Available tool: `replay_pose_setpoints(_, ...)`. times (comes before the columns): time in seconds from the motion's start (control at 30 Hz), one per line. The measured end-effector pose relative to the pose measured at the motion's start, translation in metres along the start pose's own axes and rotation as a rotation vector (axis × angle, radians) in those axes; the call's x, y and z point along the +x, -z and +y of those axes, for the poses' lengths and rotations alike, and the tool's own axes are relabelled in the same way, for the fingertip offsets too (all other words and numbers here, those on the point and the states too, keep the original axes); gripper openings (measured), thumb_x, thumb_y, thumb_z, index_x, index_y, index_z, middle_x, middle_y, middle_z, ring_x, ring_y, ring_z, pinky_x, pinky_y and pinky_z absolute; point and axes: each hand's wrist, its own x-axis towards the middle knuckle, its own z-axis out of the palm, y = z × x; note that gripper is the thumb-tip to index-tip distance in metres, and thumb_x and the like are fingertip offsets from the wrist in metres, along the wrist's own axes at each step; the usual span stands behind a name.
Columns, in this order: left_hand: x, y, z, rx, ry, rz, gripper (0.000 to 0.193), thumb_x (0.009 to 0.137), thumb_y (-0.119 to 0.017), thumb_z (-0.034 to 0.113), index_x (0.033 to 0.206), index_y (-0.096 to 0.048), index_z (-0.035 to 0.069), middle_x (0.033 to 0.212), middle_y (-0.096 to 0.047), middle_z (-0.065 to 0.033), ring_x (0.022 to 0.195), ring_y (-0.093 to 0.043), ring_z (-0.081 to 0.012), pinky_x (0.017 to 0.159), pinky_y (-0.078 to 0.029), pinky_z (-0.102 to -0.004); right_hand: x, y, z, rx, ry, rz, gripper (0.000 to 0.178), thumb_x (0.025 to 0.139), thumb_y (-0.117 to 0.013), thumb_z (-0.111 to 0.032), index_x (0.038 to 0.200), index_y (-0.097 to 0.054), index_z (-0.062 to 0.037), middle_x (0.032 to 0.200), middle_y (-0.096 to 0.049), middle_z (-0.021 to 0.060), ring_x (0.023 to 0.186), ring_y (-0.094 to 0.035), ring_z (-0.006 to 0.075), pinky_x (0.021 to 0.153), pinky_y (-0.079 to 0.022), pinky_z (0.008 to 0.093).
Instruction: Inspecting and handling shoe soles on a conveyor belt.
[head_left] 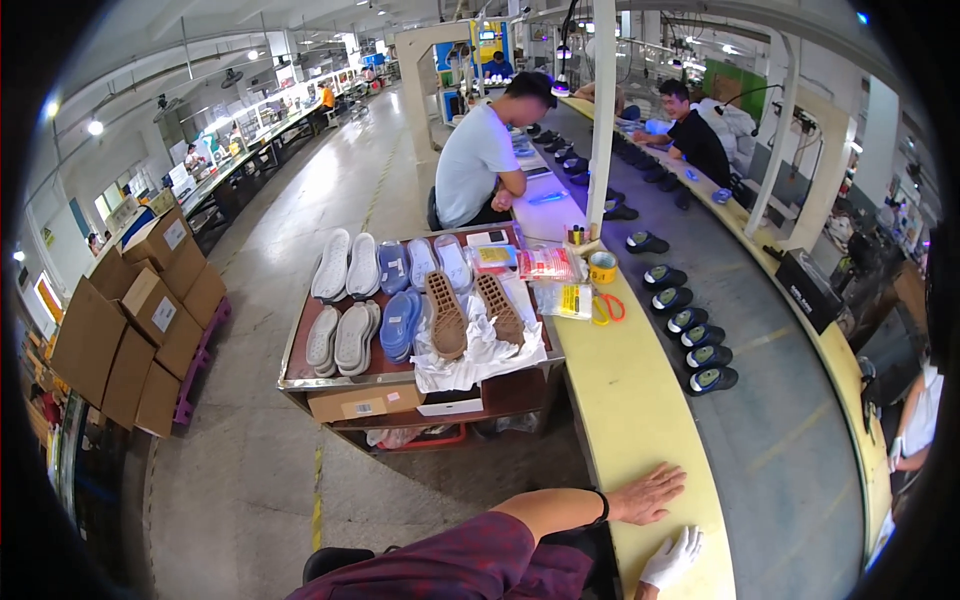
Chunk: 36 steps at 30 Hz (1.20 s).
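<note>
Bare, with a black band at the wrist, my left hand (648, 493) lies flat on the pale yellow bench top (640, 400), fingers stretched out and nothing in it. Closer to the lower edge, my right hand (674, 560) wears a white glove and rests on the same bench. Its fingers are extended and it holds nothing that I can see. Farther along the bench lie orange-handled scissors (608, 309), a roll of yellow tape (602, 266) and a plastic packet with a yellow label (563, 300).
Left of the bench, a cart (300, 345) carries pale and blue shoe soles, with brown soles (446, 315) on white paper. Dark shoes (708, 357) line the grey conveyor (780, 440) at right. A person (478, 165) sits beyond the cart. Cardboard boxes (155, 310) stand far left.
</note>
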Motion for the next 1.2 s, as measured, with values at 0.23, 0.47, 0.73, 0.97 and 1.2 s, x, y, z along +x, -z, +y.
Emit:
replay_pose_setpoints(0.23, -0.002, -0.005, -0.002, 0.027, -0.011, 0.049, 0.073, 0.107, -0.065, 0.038, 0.162, -0.048, -0.006, 0.179, -0.033, -0.0241, 0.172, -0.021, -0.0373, 0.142, -0.013, -0.0561, 0.004, 0.015, -0.013, -0.05, 0.021, 0.022, 0.04, 0.1, -0.072, -0.009, 0.138, -0.07, 0.002, 0.156, -0.065, 0.0215, 0.151, -0.054, 0.045, 0.128, -0.041, 0.0553)
replay_pose_setpoints(0.47, -0.004, -0.019, 0.0, 0.124, 0.029, 0.034, 0.071, 0.111, -0.06, 0.041, 0.164, -0.048, -0.005, 0.181, -0.032, -0.0234, 0.172, -0.021, -0.037, 0.142, -0.011, -0.0568, 0.009, 0.037, -0.04, -0.076, -0.005, 0.017, 0.037, 0.1, -0.072, -0.009, 0.135, -0.072, 0.0006, 0.153, -0.067, 0.0196, 0.15, -0.056, 0.0439, 0.126, -0.043, 0.0531)
replay_pose_setpoints(0.73, -0.026, -0.011, 0.022, 0.179, 0.089, 0.067, 0.069, 0.113, -0.057, 0.04, 0.164, -0.047, -0.005, 0.178, -0.037, -0.0237, 0.17, -0.026, -0.0383, 0.141, -0.014, -0.0571, 0.009, 0.018, -0.025, -0.036, 0.018, 0.084, 0.035, 0.099, -0.073, -0.007, 0.133, -0.073, 0.0013, 0.151, -0.067, 0.0208, 0.149, -0.056, 0.0439, 0.126, -0.044, 0.0525)
replay_pose_setpoints(0.97, -0.043, -0.011, 0.031, 0.183, 0.113, 0.05, 0.069, 0.113, -0.057, 0.04, 0.163, -0.047, -0.006, 0.178, -0.038, -0.024, 0.17, -0.027, -0.0391, 0.141, -0.015, -0.0566, -0.005, 0.049, -0.054, -0.048, -0.008, 0.054, 0.035, 0.1, -0.072, -0.007, 0.134, -0.073, 0.0015, 0.151, -0.067, 0.0204, 0.149, -0.055, 0.0437, 0.126, -0.044, 0.0522)
replay_pose_setpoints(1.2, -0.061, -0.014, 0.038, 0.193, 0.106, 0.032, 0.069, 0.114, -0.054, 0.04, 0.165, -0.046, -0.006, 0.179, -0.035, -0.0231, 0.171, -0.025, -0.0379, 0.14, -0.016, -0.0556, -0.019, 0.049, -0.05, -0.07, -0.005, 0.033, 0.036, 0.1, -0.073, -0.008, 0.135, -0.073, -0.0005, 0.152, -0.067, 0.0194, 0.15, -0.055, 0.043, 0.125, -0.045, 0.0513)
